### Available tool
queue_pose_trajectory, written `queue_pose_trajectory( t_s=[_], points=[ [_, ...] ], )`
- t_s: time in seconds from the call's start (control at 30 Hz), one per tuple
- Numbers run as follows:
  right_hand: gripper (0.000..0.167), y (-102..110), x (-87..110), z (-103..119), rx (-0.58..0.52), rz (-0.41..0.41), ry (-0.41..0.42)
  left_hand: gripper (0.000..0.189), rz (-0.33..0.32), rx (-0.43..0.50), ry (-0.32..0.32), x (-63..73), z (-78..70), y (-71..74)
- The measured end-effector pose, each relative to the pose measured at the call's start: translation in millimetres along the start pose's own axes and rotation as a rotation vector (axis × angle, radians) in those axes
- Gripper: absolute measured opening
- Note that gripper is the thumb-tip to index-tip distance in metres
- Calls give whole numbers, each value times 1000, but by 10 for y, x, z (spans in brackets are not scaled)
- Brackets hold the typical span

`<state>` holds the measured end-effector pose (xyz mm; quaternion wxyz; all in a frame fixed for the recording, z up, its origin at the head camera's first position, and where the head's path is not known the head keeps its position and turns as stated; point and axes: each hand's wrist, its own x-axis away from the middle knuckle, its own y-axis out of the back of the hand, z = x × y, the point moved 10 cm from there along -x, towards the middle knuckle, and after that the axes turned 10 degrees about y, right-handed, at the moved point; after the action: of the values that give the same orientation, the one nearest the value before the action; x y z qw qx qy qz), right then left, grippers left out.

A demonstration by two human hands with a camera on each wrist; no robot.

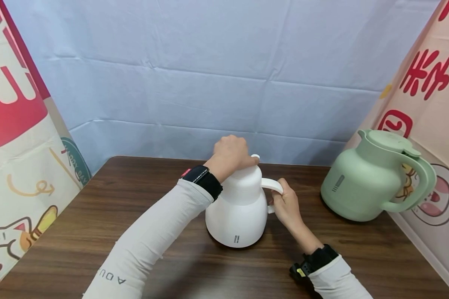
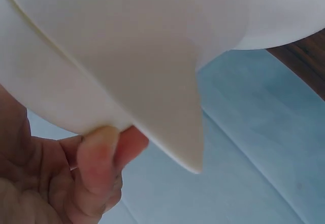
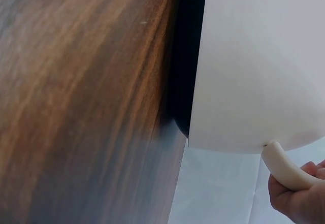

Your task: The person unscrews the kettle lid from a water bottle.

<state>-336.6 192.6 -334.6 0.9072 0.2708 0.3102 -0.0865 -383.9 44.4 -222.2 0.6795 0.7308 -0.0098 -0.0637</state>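
Note:
A white thermos jug [image 1: 236, 226] stands upright on the table in the head view, its handle [image 1: 272, 185] to the right. Reaching over its top, my left hand [image 1: 230, 153] holds the white lid [image 1: 247, 173]. In the left wrist view the thumb and fingers [image 2: 96, 155] pinch the lid's edge beside the pointed spout [image 2: 175, 127]. My right hand [image 1: 287, 205] grips the handle, its fingers curled around it. The right wrist view shows the jug's lower side and dark base [image 3: 190, 71] close to the wood; most of the right hand lies outside that view.
A larger green thermos jug [image 1: 363, 182] with a lid and handle stands at the table's right side. The brown wooden table [image 1: 164, 257] meets a pale blue cloth [image 1: 194, 74] behind. Printed cloths [image 1: 18, 166] hang at left and right.

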Motion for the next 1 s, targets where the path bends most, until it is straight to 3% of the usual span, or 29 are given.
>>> queue_pose_trajectory(
  t_s=[0.3, 0.53, 1.0],
  points=[
    [13, 4, 12, 6, 8, 3, -1, 52, 59, 92, 74, -50, 144, -96],
    [13, 10, 12, 2, 8, 4, -22, 63, 118, 108, 73, -81, 171, -154],
    [14, -1, 17, 34, -11, 28, -17, 40, 125, 155, 65, -62, 217, -125]
  ],
)
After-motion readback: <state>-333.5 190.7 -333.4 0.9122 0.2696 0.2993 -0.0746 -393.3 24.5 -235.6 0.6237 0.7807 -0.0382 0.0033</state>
